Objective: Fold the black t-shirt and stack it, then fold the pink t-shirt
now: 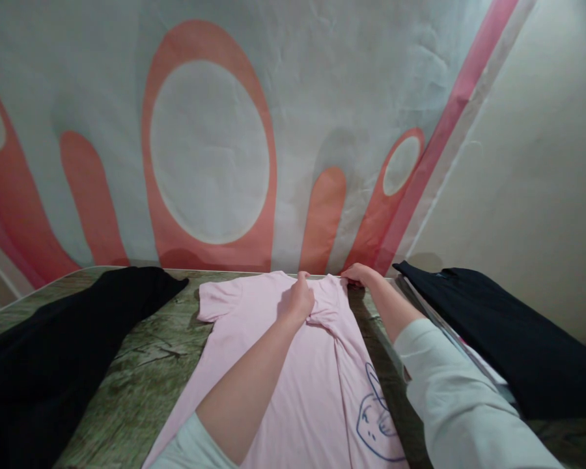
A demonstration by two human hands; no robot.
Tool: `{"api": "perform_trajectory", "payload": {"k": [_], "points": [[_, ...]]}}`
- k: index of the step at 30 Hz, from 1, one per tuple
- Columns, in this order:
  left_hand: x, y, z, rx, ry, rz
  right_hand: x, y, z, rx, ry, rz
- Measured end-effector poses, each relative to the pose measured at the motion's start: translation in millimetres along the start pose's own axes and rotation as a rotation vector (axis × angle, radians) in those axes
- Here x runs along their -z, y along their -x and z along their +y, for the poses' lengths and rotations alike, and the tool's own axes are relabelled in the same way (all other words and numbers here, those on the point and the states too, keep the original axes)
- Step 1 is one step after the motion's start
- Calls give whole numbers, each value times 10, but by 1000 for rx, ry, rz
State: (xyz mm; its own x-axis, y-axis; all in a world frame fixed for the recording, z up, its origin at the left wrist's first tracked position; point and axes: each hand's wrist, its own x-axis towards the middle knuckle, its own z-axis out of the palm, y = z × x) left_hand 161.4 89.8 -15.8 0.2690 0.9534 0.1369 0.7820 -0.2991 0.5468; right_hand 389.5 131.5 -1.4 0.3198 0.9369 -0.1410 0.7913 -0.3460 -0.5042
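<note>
A pink short-sleeved T-shirt (273, 365) lies spread on the table, its collar end toward the wall. Its right side is folded inward along a lengthwise line, and a blue line drawing (378, 423) of a long-eared figure shows on that folded part. My left hand (300, 301) is closed on the shirt's fabric just below the collar, with the cloth bunched beside it. At the shirt's upper right corner, my right hand (360, 273) pinches the folded shoulder edge. The left sleeve (219, 299) lies flat, pointing outward.
A black garment (73, 345) lies loosely on the left of the wood-patterned table (141, 371). To the right is a stack of folded clothes with a black garment (508, 339) on top. A wall covering (293, 130) with orange shapes rises behind the table's far edge.
</note>
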Motion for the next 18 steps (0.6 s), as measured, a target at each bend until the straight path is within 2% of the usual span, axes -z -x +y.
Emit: {"api": "perform_trajectory", "payload": {"k": [4,9,14,18], "points": [[-69,-2,-30,-134,40,28,-23,2,70,-5,-141,-12],[-177,-76,-65,-276,147,90,26,133,266,165,-353,-23],[-210,-101,-68,-288,162,94,5,212,370,311,-417,-128],[-199,-86,-67,-292,163,107,-90,144,319,385,-379,-136]]}}
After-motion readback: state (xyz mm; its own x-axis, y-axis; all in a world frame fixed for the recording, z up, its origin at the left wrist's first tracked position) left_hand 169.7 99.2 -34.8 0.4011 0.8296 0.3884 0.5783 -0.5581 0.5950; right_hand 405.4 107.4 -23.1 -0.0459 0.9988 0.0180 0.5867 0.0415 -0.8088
